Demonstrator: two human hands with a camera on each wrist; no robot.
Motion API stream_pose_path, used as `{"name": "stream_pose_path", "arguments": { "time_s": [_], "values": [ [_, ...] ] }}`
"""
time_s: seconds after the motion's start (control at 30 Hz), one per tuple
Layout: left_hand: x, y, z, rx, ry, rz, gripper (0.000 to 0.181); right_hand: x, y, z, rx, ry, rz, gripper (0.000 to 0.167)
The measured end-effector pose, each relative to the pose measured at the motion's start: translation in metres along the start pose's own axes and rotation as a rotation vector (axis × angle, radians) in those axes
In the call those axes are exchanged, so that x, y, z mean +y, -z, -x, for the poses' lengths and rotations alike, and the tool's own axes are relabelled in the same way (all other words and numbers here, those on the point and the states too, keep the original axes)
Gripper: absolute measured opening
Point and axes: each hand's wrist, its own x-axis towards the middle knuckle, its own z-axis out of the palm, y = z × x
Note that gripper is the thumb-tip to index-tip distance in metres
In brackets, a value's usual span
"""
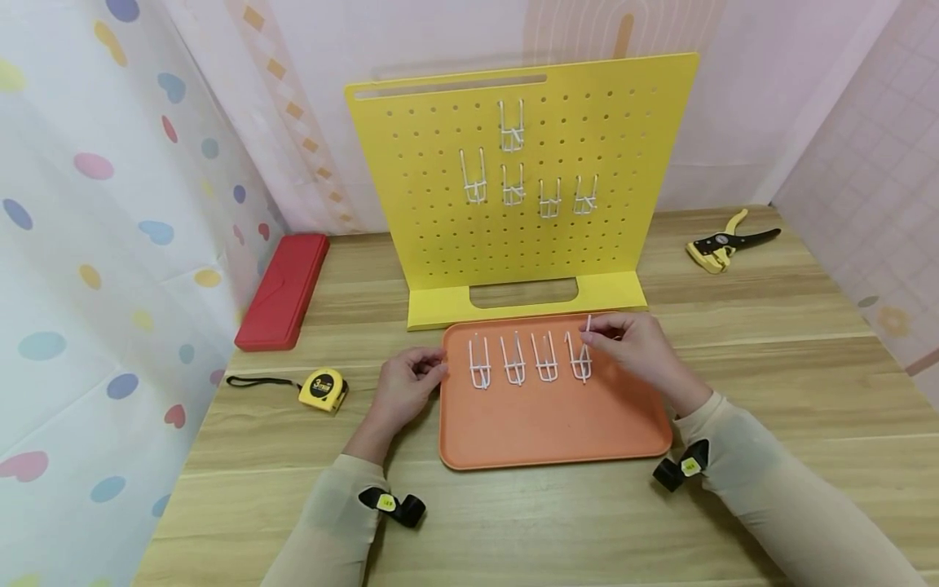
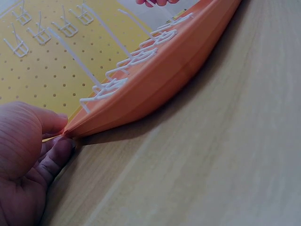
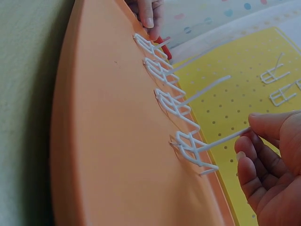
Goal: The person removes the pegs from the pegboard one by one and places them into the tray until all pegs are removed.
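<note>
Table [image 1: 807,342]: light brown wood-grain surface; grain lines run left to right; far edge meets the far wall covering. Left side: white fabric hanging [image 1: 95,261], visibly creased, printed with multicoloured dots, ovals and hearts. Far side: pale pink wall covering [image 1: 763,106]; a vertical band of orange diamonds [image 1: 293,110] is located toward the left, and an arch motif [image 1: 623,33] at upper centre. Right side: pale panel [image 1: 858,179] with a thin grid pattern and a peach flower print [image 1: 892,320] near the table edge. Lighting: diffuse; shadows on the table are soft.
</note>
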Motion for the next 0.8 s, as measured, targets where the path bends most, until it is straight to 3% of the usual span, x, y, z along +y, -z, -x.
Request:
{"name": "stream_pose_path", "arguments": {
  "time_s": [0.8],
  "values": [
    [0.0019,0.0004,0.0009,-0.008,0.009,-0.003,0.022,0.0004,-0.0026,-0.0029,0.006,-0.049,0.031,0.023]
  ]
}}
